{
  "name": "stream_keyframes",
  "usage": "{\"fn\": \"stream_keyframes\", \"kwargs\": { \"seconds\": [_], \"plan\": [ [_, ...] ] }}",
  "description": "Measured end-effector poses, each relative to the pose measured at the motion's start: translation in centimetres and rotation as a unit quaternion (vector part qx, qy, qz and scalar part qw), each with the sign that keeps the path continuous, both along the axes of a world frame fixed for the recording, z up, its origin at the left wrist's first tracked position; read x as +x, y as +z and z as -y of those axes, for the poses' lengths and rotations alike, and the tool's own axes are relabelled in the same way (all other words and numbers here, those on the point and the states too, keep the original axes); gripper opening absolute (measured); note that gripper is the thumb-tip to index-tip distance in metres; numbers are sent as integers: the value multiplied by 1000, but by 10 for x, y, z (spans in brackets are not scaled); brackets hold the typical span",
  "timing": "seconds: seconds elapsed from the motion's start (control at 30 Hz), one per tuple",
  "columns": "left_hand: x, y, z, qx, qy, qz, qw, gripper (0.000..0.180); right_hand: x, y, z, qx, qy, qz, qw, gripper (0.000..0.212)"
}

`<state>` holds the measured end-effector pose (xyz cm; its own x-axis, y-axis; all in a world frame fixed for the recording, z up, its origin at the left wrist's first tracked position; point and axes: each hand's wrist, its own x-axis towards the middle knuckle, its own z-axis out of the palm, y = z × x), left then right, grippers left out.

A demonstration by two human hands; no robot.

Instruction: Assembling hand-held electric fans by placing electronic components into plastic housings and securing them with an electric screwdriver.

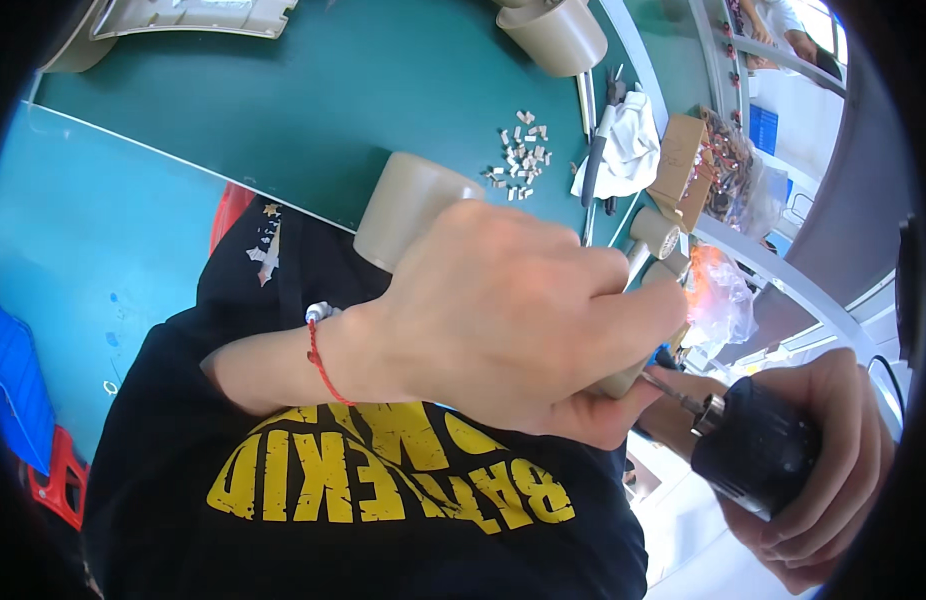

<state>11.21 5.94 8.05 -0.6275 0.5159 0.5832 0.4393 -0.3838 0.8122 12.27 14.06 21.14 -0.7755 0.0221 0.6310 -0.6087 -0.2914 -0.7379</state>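
My left hand [513, 310], a red string bracelet at its wrist, is wrapped round a beige plastic housing with a wide round barrel [408, 210]. The barrel shows beyond the knuckles, over the near edge of the green table. A beige end peeks out by my left fingertips; my hand hides how it joins the barrel. At the lower right my right hand [833, 470] is closed round a black power screwdriver [758, 445]. Its thin metal bit [673, 390] points left and reaches the beige end at my left fingertips. Whether a screw sits there cannot be seen.
Many small pale pieces [520, 155] lie scattered on the green table [313, 100]. Beyond are another beige housing [558, 40], a white cloth [628, 150], pliers [615, 88], and a cardboard box [680, 165]. A plastic bag [721, 295] lies at right. Another person [778, 20] sits far right.
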Motion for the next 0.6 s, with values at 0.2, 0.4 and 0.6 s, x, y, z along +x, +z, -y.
{"fn": "stream_keyframes", "kwargs": {
  "seconds": [0.2, 0.4, 0.6],
  "plan": [
    [1, -1, 0, 12, -3, 11, 1000, 25, 4, -2, 3, -32, -51, -57, 997, 21],
    [2, -3, 1, 14, 1, 22, 1000, 25, 3, -8, 6, -81, -89, -122, 985, 22],
    [3, -1, -5, 22, -4, 17, 1000, 24, 8, -6, 6, -110, -150, -193, 963, 23]
  ]
}}
